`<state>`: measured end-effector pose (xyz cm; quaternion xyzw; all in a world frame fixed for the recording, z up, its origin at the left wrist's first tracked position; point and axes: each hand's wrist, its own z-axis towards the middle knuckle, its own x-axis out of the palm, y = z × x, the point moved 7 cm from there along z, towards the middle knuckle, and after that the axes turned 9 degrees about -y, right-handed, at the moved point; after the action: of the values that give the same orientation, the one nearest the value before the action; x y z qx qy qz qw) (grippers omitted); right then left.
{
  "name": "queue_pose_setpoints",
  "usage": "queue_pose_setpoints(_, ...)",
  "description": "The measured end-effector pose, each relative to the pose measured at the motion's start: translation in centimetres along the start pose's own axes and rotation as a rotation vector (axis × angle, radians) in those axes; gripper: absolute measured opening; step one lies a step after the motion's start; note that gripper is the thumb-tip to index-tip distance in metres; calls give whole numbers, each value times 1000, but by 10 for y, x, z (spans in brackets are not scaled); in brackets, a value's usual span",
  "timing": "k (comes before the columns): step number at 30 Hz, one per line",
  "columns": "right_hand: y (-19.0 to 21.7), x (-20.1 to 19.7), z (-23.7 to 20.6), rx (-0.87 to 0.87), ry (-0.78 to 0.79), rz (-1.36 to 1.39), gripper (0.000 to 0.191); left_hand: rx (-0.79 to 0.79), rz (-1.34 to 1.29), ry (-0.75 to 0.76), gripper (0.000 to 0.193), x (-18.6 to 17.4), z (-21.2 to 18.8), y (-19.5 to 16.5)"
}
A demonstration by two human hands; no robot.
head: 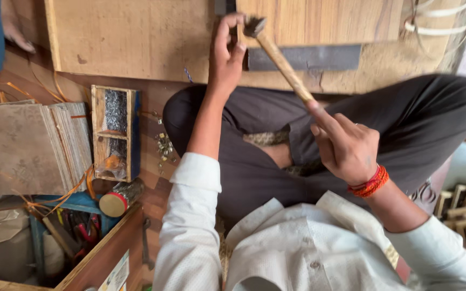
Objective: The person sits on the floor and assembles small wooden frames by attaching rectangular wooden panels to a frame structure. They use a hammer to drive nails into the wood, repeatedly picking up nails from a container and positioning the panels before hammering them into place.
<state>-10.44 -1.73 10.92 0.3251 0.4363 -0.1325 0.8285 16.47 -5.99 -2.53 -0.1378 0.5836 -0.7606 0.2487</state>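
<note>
At floor level, seen from above, a seated person with crossed legs in dark trousers (416,124) works at the near edge of a wooden board (136,37) that lies on a larger sheet of pressed board. The left hand (226,51) is raised to that edge with thumb and forefinger pinched together, apparently on a small nail or pin; the thing itself is too small to make out, so what the fingers close on cannot be told for certain. The right hand (346,145) is clamped round the lower end of a wooden-handled hammer (279,59), forefinger laid along the shaft, the handle slanting up and to the left so that the metal head sits just beside the left fingertips, at or touching the board's edge. The head is blurred, which suggests a stroke in progress. As a judgement, the fixing is at its setting stage: the fastener appears to be still held by the fingers rather than standing on its own, and no driven nails can be made out along the visible edge, so most of the driving appears left to do. A red thread band (370,183) circles the right wrist; both forearms emerge from white sleeves, the left elbow bent and lifted, the right wrist cocked. To the left lie a small wooden tray of nails (115,129), a stack of patterned panels (22,148) and a round red-capped container (117,202).
</note>
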Motion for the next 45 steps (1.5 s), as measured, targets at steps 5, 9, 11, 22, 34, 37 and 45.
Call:
queue_pose_setpoints(5, 1, 6, 0, 27, 51, 11, 59, 63, 20, 16, 42, 3, 0, -11)
queue_pose_setpoints(9, -9, -1, -17, 122, 15, 282, 58, 250, 354, 37, 41, -12, 0, -27)
queue_pose_setpoints(11, -30, -4, -41, 383, 119, 179, 59, 247, 415, 80, 46, -47, -4, -26)
queue_pose_setpoints(22, -114, -53, -104, 953, -280, 585, 61, -354, 1222, 126, 26, -318, -116, 51)
queue_pose_setpoints(34, -116, -63, -88, 892, -75, 253, 59, -144, 922, -136, 11, -327, -122, 39)
queue_pose_setpoints(37, -109, -65, -82, 782, -40, 137, 54, -130, 757, -304, 4, -317, -102, 26)
queue_pose_setpoints(45, -76, -61, -76, 480, -110, -2, 47, 73, 200, -127, 18, -122, -20, -41)
